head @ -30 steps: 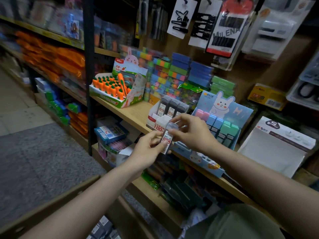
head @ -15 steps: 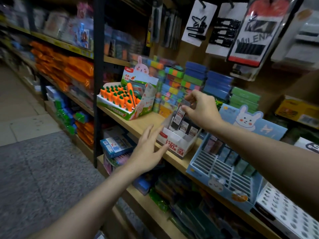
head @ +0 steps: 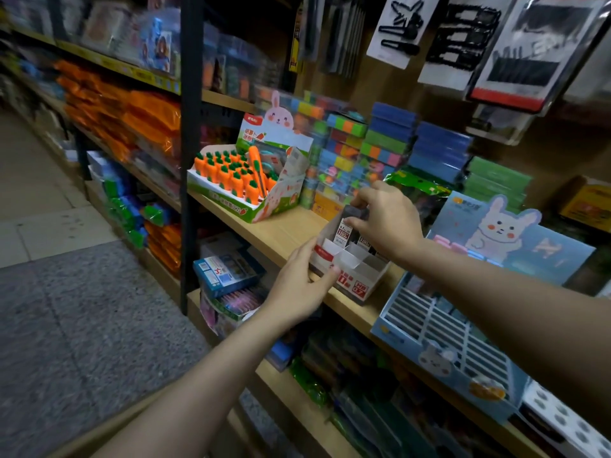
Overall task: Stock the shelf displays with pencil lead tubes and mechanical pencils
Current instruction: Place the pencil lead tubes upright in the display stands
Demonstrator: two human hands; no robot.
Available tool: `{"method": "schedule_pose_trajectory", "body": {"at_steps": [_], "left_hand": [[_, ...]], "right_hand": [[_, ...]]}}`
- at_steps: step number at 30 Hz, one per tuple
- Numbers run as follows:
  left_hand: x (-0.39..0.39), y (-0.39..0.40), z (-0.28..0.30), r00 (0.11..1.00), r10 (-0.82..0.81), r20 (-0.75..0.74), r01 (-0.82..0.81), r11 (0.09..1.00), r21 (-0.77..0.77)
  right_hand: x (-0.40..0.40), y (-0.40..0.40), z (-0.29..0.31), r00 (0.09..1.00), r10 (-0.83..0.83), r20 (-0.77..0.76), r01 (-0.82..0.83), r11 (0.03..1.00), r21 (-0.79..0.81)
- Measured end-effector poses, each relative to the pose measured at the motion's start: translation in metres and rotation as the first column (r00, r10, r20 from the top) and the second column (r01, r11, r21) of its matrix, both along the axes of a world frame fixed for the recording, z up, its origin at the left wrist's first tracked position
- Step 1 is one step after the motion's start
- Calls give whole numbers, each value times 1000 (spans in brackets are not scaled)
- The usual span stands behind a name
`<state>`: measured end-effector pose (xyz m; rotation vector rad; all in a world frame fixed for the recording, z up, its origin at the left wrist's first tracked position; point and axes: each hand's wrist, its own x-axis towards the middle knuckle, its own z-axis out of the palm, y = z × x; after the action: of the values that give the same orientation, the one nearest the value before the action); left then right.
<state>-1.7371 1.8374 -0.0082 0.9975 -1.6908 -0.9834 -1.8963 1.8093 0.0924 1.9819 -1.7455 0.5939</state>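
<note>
A small white and red display box (head: 357, 279) with cardboard dividers stands at the front edge of the wooden shelf (head: 281, 233). Several pencil lead tubes stand in its back row. My right hand (head: 386, 219) pinches the dark cap of one lead tube (head: 345, 231) from above, the tube upright in a back compartment. My left hand (head: 297, 289) holds the box's front left corner, thumb on its front face and fingers along its side.
A carrot-themed display box (head: 244, 190) sits left on the same shelf. A blue rabbit display tray (head: 456, 345) with slotted rows stands right of the lead box. Stacked colourful boxes (head: 380, 143) fill the back. Hair clip cards (head: 403, 28) hang above. Lower shelves hold more stock.
My right hand carried the lead tube from in front of me up into the box's back row. My left hand let go of the tube and took hold of the box's corner.
</note>
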Motion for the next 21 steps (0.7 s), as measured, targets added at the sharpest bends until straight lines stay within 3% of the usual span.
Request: {"method": "schedule_pose_trajectory", "body": {"at_steps": [3, 6, 11, 15, 18, 21], "left_hand": [[0, 4, 2, 1000, -8, -11, 8, 1000, 3], [8, 12, 5, 1000, 0, -12, 0, 999, 35], [48, 49, -4, 989, -13, 148, 1, 997, 77], [104, 102, -44, 925, -60, 375, -30, 973, 228], [147, 152, -95, 869, -4, 495, -211, 901, 379], [173, 202, -153, 834, 14, 552, -350, 787, 508]], "right_hand": [[1, 11, 4, 1000, 13, -7, -13, 1000, -1], [6, 38, 4, 986, 148, 81, -143, 987, -68], [44, 96, -31, 899, 361, 249, -373, 928, 1], [83, 137, -85, 837, 345, 425, -474, 845, 248], [105, 160, -141, 839, 196, 507, -484, 694, 533], [126, 178, -200, 837, 58, 544, -484, 543, 686]]}}
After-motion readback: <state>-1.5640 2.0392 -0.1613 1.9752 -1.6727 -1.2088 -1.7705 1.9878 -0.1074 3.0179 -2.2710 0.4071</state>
